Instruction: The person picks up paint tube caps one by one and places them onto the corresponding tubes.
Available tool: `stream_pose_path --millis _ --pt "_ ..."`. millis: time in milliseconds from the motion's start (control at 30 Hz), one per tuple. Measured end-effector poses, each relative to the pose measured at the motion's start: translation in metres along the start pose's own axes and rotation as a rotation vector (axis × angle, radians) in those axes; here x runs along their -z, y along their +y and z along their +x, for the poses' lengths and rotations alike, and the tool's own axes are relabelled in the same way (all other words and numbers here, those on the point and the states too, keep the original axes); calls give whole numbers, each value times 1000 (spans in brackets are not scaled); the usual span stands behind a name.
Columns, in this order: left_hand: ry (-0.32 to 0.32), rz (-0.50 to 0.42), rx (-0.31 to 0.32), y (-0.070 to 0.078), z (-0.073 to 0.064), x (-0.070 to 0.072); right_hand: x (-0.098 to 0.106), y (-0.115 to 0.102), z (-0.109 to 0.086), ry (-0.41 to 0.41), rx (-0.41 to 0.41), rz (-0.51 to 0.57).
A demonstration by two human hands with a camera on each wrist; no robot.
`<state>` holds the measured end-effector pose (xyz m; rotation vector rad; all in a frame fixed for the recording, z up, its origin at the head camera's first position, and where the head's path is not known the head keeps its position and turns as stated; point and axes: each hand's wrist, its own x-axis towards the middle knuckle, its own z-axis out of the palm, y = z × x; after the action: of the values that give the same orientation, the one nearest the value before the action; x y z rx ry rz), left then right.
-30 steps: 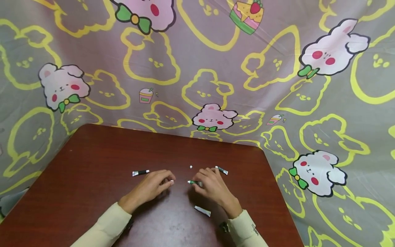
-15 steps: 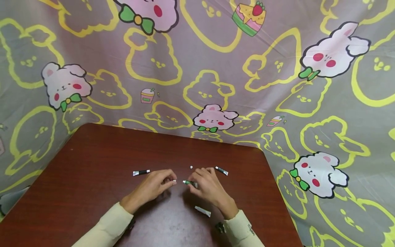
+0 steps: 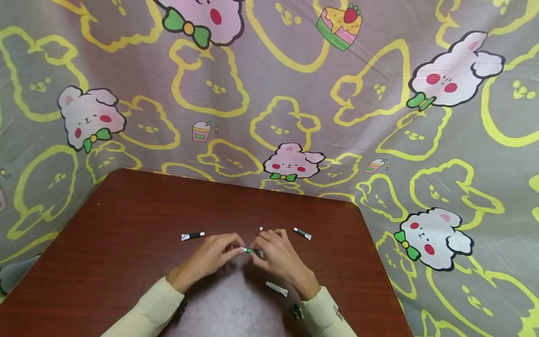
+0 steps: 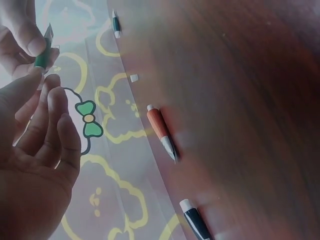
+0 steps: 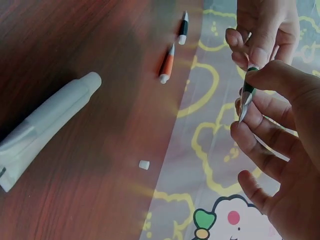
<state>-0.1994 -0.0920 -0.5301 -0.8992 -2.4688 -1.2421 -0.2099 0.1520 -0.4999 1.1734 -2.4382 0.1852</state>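
The right hand (image 3: 281, 257) holds a small green paint tube (image 3: 253, 252), pinched near its middle, with its silvery crimped end (image 5: 244, 107) towards the palm in the right wrist view. Thumb and fingers of the left hand (image 3: 207, 258) pinch the tube's front end, where a white cap (image 3: 242, 249) shows mostly covered by the fingertips. Both hands meet just above the table. Whether the cap is seated on the nozzle cannot be made out.
On the brown table (image 3: 139, 220) lie a black tube (image 3: 193, 236), a dark tube (image 3: 302, 233), a white tube (image 3: 276, 289) and a loose white cap (image 3: 261, 229). An orange tube (image 4: 161, 130) shows in both wrist views. A patterned cloth (image 3: 227, 93) hangs behind.
The right hand has moved left with the green tube, closing the gap to the left hand. The left hand has shifted slightly right, and the tube's front now meets its fingertips.
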Motion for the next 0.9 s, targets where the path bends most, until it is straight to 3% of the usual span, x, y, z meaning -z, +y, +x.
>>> stream_pose_path --millis 367,900 --pt "20 -8 -11 -1 -1 -3 -3 -3 2 33 15 -8" --pt "61 -86 101 5 0 -6 -4 -3 2 67 21 21"
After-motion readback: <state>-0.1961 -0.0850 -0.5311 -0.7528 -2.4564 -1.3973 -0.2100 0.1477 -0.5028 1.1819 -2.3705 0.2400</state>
